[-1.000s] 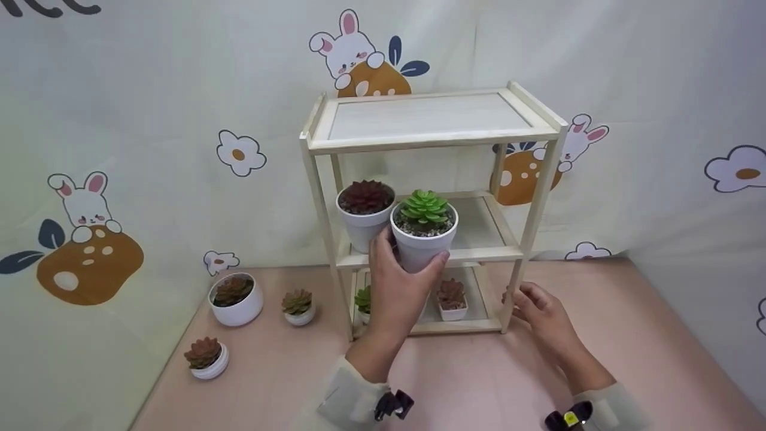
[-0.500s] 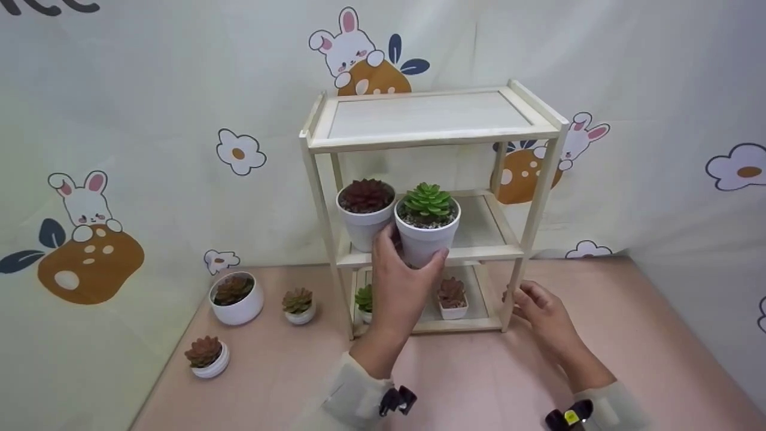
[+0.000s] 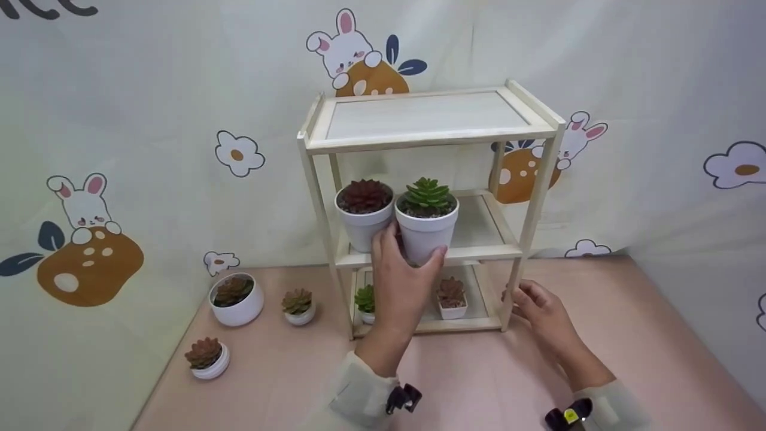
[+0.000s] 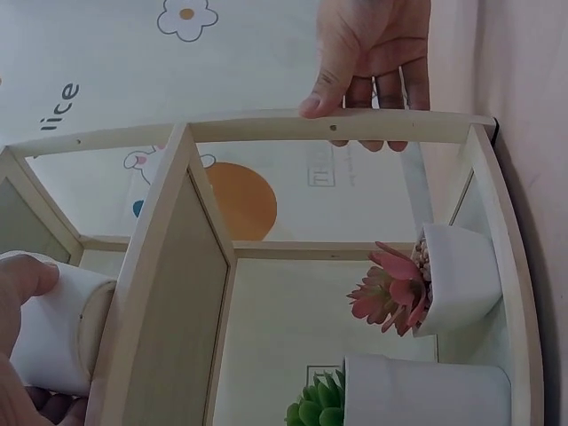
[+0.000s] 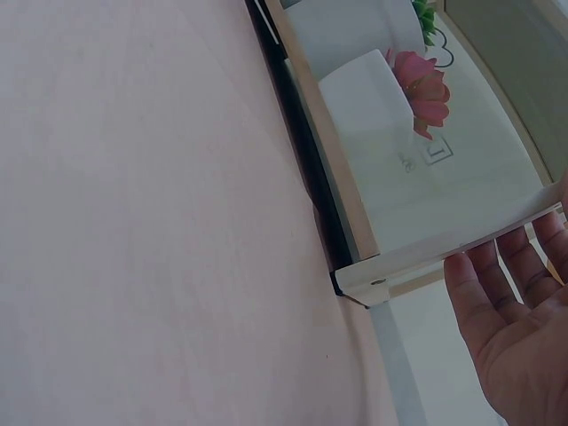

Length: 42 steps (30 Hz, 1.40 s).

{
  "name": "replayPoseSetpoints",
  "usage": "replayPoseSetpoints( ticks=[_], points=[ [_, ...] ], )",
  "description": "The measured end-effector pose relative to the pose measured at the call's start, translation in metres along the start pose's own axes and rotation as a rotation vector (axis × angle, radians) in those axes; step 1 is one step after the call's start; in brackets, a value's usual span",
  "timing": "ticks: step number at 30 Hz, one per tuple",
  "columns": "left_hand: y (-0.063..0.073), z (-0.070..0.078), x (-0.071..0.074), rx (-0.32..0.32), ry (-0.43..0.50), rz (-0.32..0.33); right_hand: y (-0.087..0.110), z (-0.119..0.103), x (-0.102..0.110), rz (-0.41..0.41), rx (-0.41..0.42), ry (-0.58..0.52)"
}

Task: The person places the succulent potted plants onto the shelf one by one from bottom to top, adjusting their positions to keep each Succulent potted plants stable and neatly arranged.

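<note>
My left hand [image 3: 396,293] grips a white pot with a green succulent [image 3: 427,230] at the front of the wooden rack's [image 3: 413,142] middle shelf. The pot is upright; its base is partly hidden by the hand in the head view. In the left wrist view, the fingers wrap the white pot [image 4: 58,324] close to the shelf board. Touching or nearly touching it on the left is a white pot with a dark red succulent [image 3: 363,224]. My right hand [image 3: 547,320] holds the rack's right front post, thumb on one side and fingers [image 5: 475,306] on the other.
On the bottom shelf stand a square pot with a reddish succulent [image 3: 452,302] and a partly hidden green succulent [image 3: 365,299]. Left of the rack, the pink table [image 3: 269,383] bears a wide white pot [image 3: 237,308] and two small potted succulents [image 3: 299,308]. A printed cloth hangs behind.
My left hand has moved the green succulent's pot slightly up and toward the middle shelf, and the pot has tipped more upright. The right hand keeps its place on the post.
</note>
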<state>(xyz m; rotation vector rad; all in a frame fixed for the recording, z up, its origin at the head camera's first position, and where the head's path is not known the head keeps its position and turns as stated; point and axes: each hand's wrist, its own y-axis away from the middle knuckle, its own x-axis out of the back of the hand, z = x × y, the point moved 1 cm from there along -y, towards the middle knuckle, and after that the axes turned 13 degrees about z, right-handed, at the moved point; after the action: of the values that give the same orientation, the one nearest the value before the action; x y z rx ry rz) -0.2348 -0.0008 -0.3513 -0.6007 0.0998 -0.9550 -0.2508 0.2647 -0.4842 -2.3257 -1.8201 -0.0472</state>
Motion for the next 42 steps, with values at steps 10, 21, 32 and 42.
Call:
replayPoseSetpoints(
  ticks=[10,21,32,42],
  points=[
    [0.0039,-0.0021,-0.0012,-0.001,0.000,0.025,-0.0009,0.0018,-0.0009,0.008,0.007,-0.019],
    [0.0048,-0.0026,-0.0001,-0.003,-0.003,0.023,-0.0008,0.0011,-0.0003,-0.007,0.002,0.009],
    [0.0029,-0.0048,-0.0033,-0.021,-0.047,0.037,-0.0011,0.0022,0.0001,0.001,0.008,0.006],
    [0.0006,-0.0056,-0.0035,-0.052,-0.071,0.036,-0.0011,0.0026,0.0007,0.003,0.002,0.017]
  ],
)
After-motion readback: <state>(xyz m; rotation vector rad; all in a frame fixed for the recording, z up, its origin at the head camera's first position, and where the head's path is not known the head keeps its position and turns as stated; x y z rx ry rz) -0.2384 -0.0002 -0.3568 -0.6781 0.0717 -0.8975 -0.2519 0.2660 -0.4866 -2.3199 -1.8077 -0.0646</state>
